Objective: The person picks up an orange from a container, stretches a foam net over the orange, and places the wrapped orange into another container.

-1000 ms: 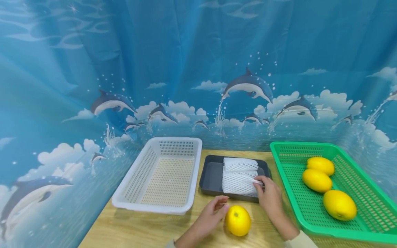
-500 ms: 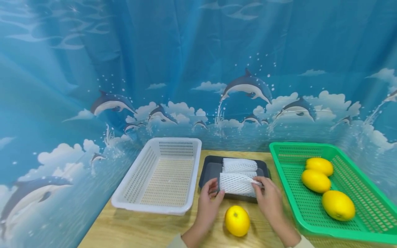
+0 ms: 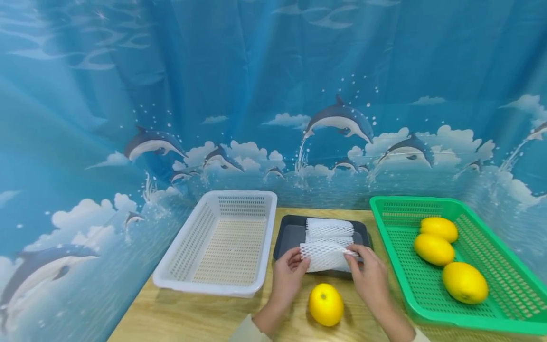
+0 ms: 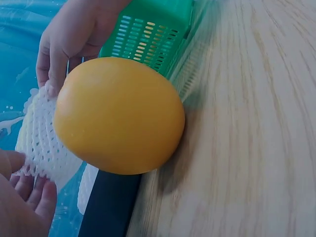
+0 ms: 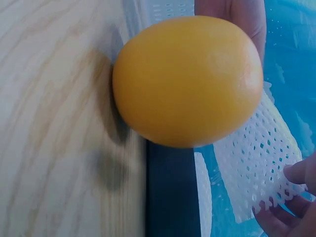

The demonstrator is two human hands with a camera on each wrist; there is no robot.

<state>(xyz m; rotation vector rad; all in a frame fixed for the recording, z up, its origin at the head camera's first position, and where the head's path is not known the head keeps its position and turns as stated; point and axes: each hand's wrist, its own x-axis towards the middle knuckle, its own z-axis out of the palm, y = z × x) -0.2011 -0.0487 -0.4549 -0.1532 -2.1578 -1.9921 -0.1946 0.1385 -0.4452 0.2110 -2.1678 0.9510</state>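
Observation:
A white foam net sleeve [image 3: 324,259] is held up over the front of a dark grey tray [image 3: 291,236]. My left hand [image 3: 287,275] pinches its left end, thumb in front and fingers behind. At the opposite end, the thumb and fingertips of my right hand [image 3: 368,273] grip the edge. In the left wrist view the net [image 4: 42,133] spans between both hands, its mesh spread. More white sleeves [image 3: 329,228] lie in the tray behind it. Between my forearms a smooth yellow oval fruit [image 3: 326,305] sits on the wooden table, touched by neither hand.
To the left stands a white perforated basket [image 3: 265,247] with nothing in it. A green basket [image 3: 403,280] on the right holds three yellow fruits [image 3: 434,249]. Behind the table [image 3: 171,316] hangs a blue curtain [image 3: 256,85] printed with dolphins.
My left hand has left the yellow fruit's side, reached forward to the tray and taken the sleeve's left end. The sleeve has come up and toward me, uncovering another behind it.

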